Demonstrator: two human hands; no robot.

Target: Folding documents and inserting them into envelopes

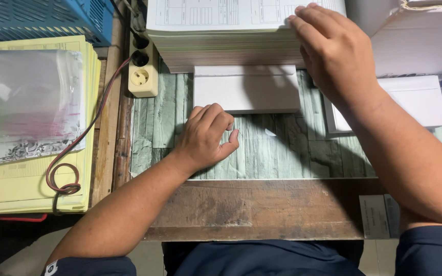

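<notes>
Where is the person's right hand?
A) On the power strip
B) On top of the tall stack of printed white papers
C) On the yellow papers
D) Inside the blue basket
B: the right hand lies with its fingers spread on the top sheet of the tall stack of printed papers, far from the yellow papers, blue basket and power strip.
</notes>
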